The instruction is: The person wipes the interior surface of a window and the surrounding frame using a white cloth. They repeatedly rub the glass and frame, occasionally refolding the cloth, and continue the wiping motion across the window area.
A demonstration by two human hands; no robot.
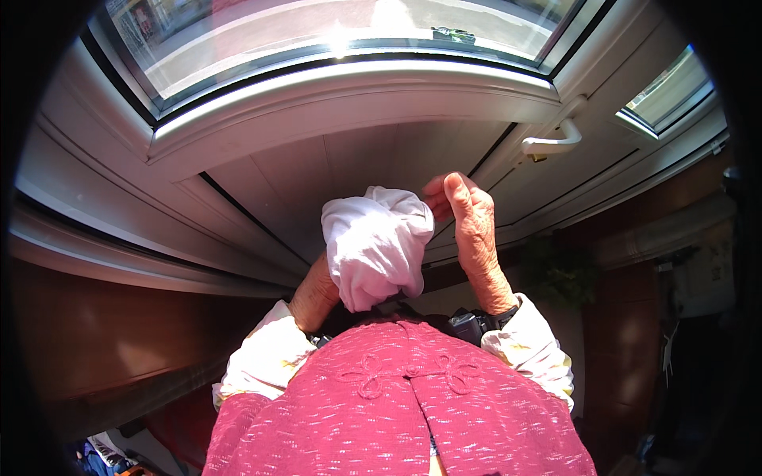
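Note:
A crumpled white cloth [378, 247] is bunched over my left hand, in front of my chest; its fingers are hidden under the fabric, with only the wrist and part of the back of the hand [318, 291] showing. To the right of the cloth, my right hand [467, 208] is raised with its fingers curved and the thumb up. Its fingertips are close to the cloth's right edge; whether they touch it cannot be told. Beyond both hands stands a white panelled door [357, 152] with a glass pane [333, 35] in its upper part.
A white door handle [553, 143] juts out at the upper right, with a brass-coloured lock cylinder [537, 157] below it. A smaller window pane [670, 92] lies further right. Brown wooden surfaces [119, 327] flank the door, and a leafy plant [556, 271] stands in shade at the right.

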